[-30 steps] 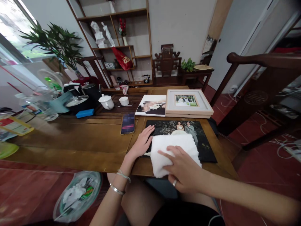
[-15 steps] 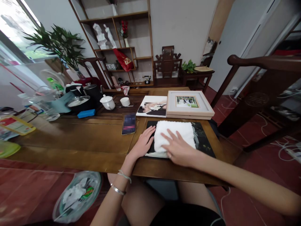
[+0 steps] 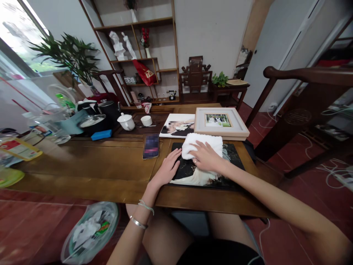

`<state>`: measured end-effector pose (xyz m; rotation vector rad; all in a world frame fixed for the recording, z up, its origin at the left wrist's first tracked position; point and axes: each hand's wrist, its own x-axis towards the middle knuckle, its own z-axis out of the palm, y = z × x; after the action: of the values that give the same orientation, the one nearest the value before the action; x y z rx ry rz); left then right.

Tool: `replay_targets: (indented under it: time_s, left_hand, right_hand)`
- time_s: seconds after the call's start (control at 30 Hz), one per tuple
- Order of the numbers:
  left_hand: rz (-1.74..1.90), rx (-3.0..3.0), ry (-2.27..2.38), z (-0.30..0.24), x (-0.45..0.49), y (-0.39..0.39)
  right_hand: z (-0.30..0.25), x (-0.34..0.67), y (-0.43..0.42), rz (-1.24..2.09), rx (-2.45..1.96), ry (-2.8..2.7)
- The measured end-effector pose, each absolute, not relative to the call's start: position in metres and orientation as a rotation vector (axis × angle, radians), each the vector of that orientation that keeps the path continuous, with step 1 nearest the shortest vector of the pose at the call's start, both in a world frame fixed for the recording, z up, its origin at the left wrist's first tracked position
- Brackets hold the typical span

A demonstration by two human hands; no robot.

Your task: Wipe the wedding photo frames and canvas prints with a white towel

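A dark photo panel point(image 3: 184, 167) with a pale gown printed on it lies flat at the table's front edge. On its upper part rests a folded white towel point(image 3: 216, 141), covering some of the picture. My right hand point(image 3: 206, 156) lies on the towel with its fingers spread and stretched out, palm down. At the panel's left edge, my left hand point(image 3: 168, 167) rests with fingers extended, holding nothing; its fingertips are near the towel's left side.
Behind the panel are a white-edged photo print point(image 3: 179, 127) and a pale wooden picture frame point(image 3: 239, 129). A phone point(image 3: 150, 146) lies left of the panel. Farther left are a white lidded teacup point(image 3: 126, 121), a blue block point(image 3: 101, 135) and bottles. A lined waste bin point(image 3: 110, 217) stands below the table.
My right hand and the towel have moved away from me, toward the panel's far edge, uncovering the gown in the picture. My left hand has stayed in place.
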<state>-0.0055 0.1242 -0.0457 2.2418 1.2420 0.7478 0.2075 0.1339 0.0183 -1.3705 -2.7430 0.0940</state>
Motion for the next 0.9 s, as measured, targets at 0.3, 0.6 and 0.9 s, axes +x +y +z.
replay_targets:
  time_s: [0.3,0.6,0.9]
  left_hand:
    - [0.742,2.244,1.224,-0.046,-0.006,0.125]
    - [0.744,2.260,1.238,-0.048,-0.006,0.126]
    - [0.813,2.260,1.181,-0.048,-0.006,0.130]
  right_hand:
    - [0.015,0.214,0.049,0.297,-1.066,-2.854]
    - [0.019,0.243,0.082,0.375,-1.261,-2.755]
    - [0.009,0.268,0.132,0.461,-1.325,-2.693]
